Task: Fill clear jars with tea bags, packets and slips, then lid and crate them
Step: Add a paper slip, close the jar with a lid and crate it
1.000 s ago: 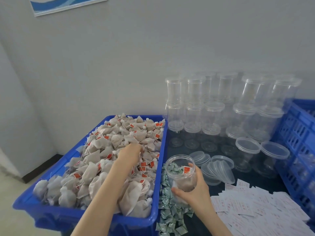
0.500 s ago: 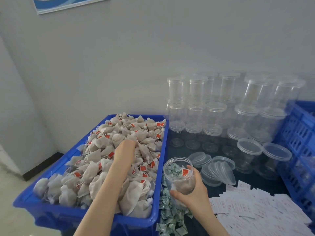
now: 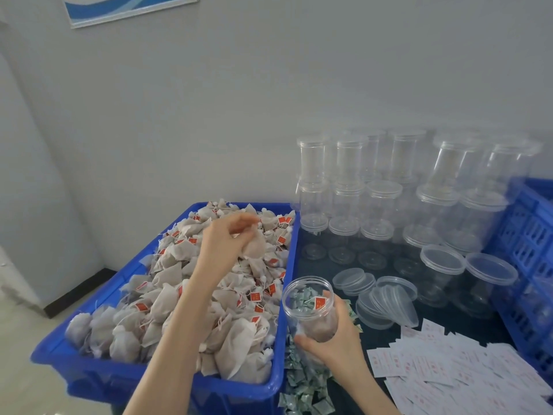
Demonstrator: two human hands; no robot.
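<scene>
Nearest the camera, the right hand wraps its fingers round the open jar and holds it, already partly filled, just beside the blue bin and above the green packets, probably so each bag has only a short way to travel. Farther in, the left hand pinches one tea bag raised above the heap of tea bags, seemingly bound for the jar's mouth. Beyond, paper slips, loose lids and stacked empty jars stand within reach, with a blue crate at the right for finished jars.
</scene>
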